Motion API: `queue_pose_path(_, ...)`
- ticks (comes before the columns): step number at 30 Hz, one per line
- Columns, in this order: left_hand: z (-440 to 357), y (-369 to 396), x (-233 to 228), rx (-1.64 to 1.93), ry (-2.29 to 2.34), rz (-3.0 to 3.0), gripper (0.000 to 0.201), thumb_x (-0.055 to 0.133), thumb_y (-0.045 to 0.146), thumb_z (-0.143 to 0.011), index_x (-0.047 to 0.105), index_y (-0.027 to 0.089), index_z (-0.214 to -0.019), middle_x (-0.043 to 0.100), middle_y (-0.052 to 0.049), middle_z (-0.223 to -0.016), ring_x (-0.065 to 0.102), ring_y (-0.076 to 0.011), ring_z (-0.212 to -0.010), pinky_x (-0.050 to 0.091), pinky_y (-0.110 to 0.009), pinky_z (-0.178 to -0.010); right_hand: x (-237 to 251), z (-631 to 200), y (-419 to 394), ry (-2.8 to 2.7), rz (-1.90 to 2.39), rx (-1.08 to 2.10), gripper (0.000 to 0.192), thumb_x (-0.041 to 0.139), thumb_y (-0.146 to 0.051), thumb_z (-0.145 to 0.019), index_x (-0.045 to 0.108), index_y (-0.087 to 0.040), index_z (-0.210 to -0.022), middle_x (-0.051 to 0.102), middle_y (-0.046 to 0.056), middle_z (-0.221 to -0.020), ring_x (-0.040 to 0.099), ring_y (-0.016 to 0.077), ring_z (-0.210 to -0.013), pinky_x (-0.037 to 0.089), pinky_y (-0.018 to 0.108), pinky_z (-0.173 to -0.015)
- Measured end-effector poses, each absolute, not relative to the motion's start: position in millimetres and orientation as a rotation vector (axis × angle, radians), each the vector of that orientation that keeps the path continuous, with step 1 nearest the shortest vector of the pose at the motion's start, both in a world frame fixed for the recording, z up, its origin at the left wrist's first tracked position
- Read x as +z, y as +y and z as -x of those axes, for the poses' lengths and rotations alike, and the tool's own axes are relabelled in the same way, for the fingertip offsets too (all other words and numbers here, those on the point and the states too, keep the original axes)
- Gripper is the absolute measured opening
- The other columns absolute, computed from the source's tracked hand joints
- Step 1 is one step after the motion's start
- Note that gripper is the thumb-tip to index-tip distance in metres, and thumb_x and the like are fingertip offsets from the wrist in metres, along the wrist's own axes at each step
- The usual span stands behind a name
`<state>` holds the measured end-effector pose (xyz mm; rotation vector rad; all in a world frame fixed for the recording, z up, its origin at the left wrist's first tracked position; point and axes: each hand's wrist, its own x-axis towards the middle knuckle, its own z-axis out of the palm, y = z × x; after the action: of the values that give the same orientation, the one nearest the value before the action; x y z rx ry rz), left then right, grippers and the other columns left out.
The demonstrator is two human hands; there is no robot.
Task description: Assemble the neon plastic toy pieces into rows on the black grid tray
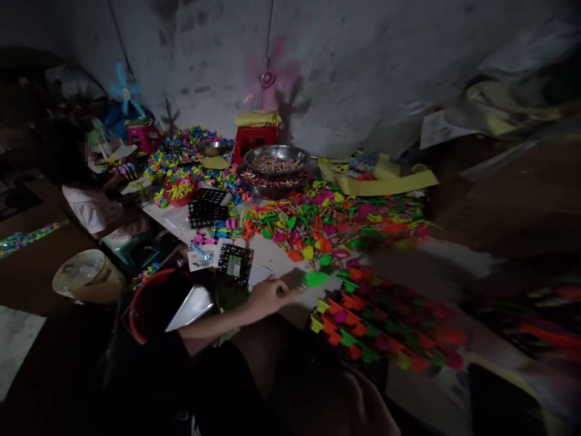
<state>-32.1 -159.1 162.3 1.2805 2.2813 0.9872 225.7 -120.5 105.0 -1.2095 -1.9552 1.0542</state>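
Note:
My left hand point(271, 295) reaches out from the lower left over the pale table point(272, 251), fingers close together. Its fingertips are at a bright green plastic piece point(315, 278) lying on the table; blur hides whether they grip it. Just right of the hand, orange, green and pink pieces lie in rows point(381, 333). A loose pile of the same colourful pieces point(327, 224) spreads beyond it. My right hand is out of view.
Black grid trays point(235, 262) point(206, 207) lie left of the hand. Metal bowls point(276, 160) and red stools point(255, 138) stand at the back. Another person point(97, 206) sits at the table's far left. A red basin point(140, 306) and a pale bucket point(88, 275) stand on the floor.

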Motion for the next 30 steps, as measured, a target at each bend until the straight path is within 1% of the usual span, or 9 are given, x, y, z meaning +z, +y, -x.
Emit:
queue_pose_path(4,-29,-193,172,1.153,1.971,-1.516,0.033,0.060,0.048,-0.087,0.068,0.016,-0.092,0.063,-0.004,-0.096,0.060,-0.0106,-0.077,0.047,-0.021,-0.073,116,-192,-121,-1.738,1.097,1.347,0.064,0.057,-0.071,-0.073,0.070,-0.014,-0.101,0.072,0.010,-0.102,0.066,0.0219,-0.094,0.053,0.026,-0.077)
queue_pose_path(8,-49,-206,167,1.168,1.898,-1.627,0.026,0.056,0.042,-0.093,0.068,0.019,-0.095,0.064,-0.004,-0.098,0.063,-0.0116,-0.086,0.050,-0.021,-0.081,130,-189,-122,-1.698,1.108,1.409,0.053,0.062,-0.064,-0.074,0.070,-0.014,-0.089,0.072,0.010,-0.090,0.065,0.0200,-0.085,0.053,0.028,-0.075)
queue_pose_path(12,-38,-197,158,1.057,1.959,-1.899,0.034,0.047,0.043,-0.097,0.063,0.022,-0.119,0.064,-0.007,-0.117,0.059,-0.0178,-0.112,0.045,-0.030,-0.102,132,-206,-101,-1.634,1.142,1.198,0.041,0.058,-0.055,-0.081,0.069,-0.017,-0.090,0.071,0.008,-0.088,0.063,0.0174,-0.082,0.053,0.030,-0.076)
queue_pose_path(15,-29,-178,148,0.905,1.986,-2.195,0.045,0.046,0.041,-0.097,0.051,0.022,-0.138,0.054,-0.010,-0.139,0.049,-0.0235,-0.131,0.039,-0.038,-0.111,122,-221,-73,-1.643,1.263,0.992,0.039,0.052,-0.051,-0.087,0.068,-0.016,-0.085,0.069,0.008,-0.090,0.060,0.0155,-0.082,0.052,0.030,-0.080)
queue_pose_path(18,-28,-157,139,0.782,1.940,-2.415,0.050,0.046,0.035,-0.097,0.043,0.023,-0.145,0.038,-0.011,-0.153,0.034,-0.0267,-0.142,0.034,-0.042,-0.115,108,-231,-51,-1.774,1.321,1.009,0.037,0.048,-0.047,-0.093,0.066,-0.014,-0.095,0.067,0.009,-0.098,0.059,0.0141,-0.088,0.052,0.029,-0.083)
queue_pose_path(20,-30,-145,136,0.720,1.911,-2.500,0.054,0.047,0.031,-0.096,0.039,0.023,-0.148,0.028,-0.011,-0.158,0.025,-0.0272,-0.146,0.030,-0.044,-0.118,100,-231,-43,-1.811,1.329,1.023,0.035,0.052,-0.044,-0.093,0.063,-0.013,-0.106,0.064,0.008,-0.106,0.060,0.0149,-0.096,0.053,0.032,-0.087)
queue_pose_path(24,-32,-131,128,0.644,1.962,-2.494,0.058,0.051,0.029,-0.094,0.036,0.022,-0.149,0.021,-0.012,-0.160,0.019,-0.0282,-0.148,0.025,-0.047,-0.120,84,-223,-34,-1.832,1.319,1.057,0.039,0.056,-0.042,-0.092,0.057,-0.013,-0.119,0.060,0.007,-0.116,0.060,0.0174,-0.103,0.054,0.037,-0.090)
queue_pose_path(27,-31,-127,120,0.616,1.988,-2.449,0.060,0.055,0.029,-0.092,0.038,0.020,-0.148,0.022,-0.014,-0.160,0.019,-0.0292,-0.148,0.025,-0.048,-0.119,72,-217,-26,-1.820,1.307,1.097,0.037,0.055,-0.042,-0.092,0.059,-0.012,-0.112,0.062,0.006,-0.108,0.060,0.0152,-0.096,0.054,0.034,-0.086)
queue_pose_path(30,-28,-126,112,0.590,1.967,-2.419,0.061,0.057,0.027,-0.091,0.037,0.020,-0.148,0.023,-0.015,-0.159,0.020,-0.0290,-0.148,0.028,-0.048,-0.119,60,-212,-19,-1.770,1.304,1.146,0.033,0.046,-0.041,-0.094,0.061,-0.011,-0.094,0.064,0.005,-0.090,0.055,0.0109,-0.080,0.050,0.025,-0.078)
